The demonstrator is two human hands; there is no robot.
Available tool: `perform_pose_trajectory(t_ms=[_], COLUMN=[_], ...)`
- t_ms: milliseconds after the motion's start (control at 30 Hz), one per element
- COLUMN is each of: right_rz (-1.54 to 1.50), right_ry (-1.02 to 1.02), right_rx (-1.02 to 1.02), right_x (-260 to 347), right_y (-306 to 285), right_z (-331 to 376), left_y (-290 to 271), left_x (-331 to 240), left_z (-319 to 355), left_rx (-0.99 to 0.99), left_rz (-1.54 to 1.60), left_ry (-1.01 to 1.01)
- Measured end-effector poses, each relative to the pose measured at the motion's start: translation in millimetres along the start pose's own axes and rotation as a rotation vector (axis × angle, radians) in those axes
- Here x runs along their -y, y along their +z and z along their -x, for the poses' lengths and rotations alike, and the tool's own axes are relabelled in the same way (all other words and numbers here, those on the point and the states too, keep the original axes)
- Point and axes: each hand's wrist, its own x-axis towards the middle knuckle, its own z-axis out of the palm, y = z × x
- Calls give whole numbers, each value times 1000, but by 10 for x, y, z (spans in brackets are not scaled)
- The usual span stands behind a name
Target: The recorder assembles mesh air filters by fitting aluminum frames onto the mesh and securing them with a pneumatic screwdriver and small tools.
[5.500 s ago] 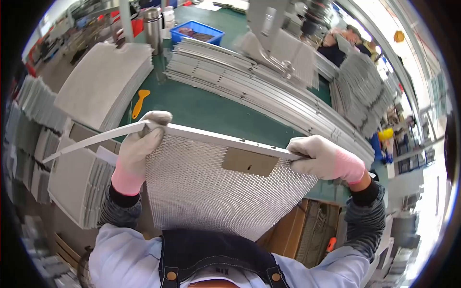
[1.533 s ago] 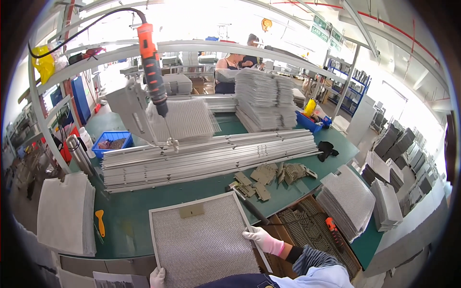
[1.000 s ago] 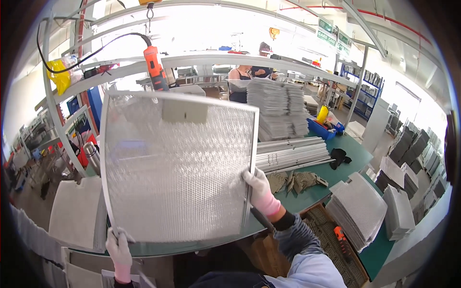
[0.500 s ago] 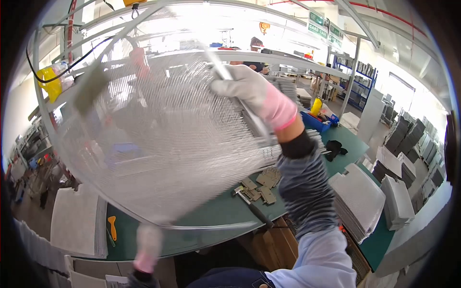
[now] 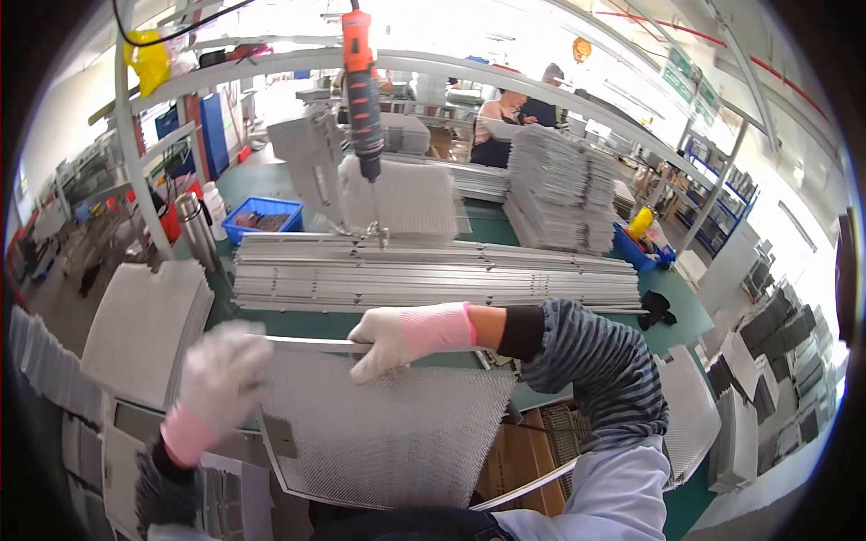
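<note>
A grey metal mesh panel [image 5: 388, 433] hangs in front of me over the near edge of the green table, tilted toward my body. Along its upper edge runs a thin metal frame strip [image 5: 311, 344]. My right hand [image 5: 392, 341], in a white glove with a pink cuff, is closed round this strip, thumb below. My left hand [image 5: 221, 383], gloved alike, is beside the panel's upper left corner; motion smears its fingers, so its grip is unclear. Another thin metal strip [image 5: 532, 484] juts out at the panel's lower right, beside my right arm.
Long metal strips [image 5: 433, 279] lie bundled across the table. An orange-and-black power screwdriver [image 5: 363, 108] hangs above them. Mesh panels are stacked at the left [image 5: 144, 329], right [image 5: 690, 415] and back [image 5: 559, 185]. A blue bin [image 5: 263, 216] stands near a steel flask [image 5: 194, 225]. Two people are beyond.
The mesh panel has come down from in front of my view to near my body. My right hand has lowered with it; my left hand has risen to its upper left corner.
</note>
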Motion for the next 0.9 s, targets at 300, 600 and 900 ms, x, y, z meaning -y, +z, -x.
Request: perform_pose_trajectory(t_ms=[300,600,900], right_rz=[-29,-28,276], right_ry=[46,9,-142], right_rx=[7,-206,-211], right_x=[108,-105,-179], right_y=[61,332,290], right_z=[-137,-148,223], left_y=[192,630,413], left_x=[412,238,48], left_z=[-474,-566,-290], left_rx=[992,1041,726], left_rz=[609,580,404], left_ry=[-267,-65,29])
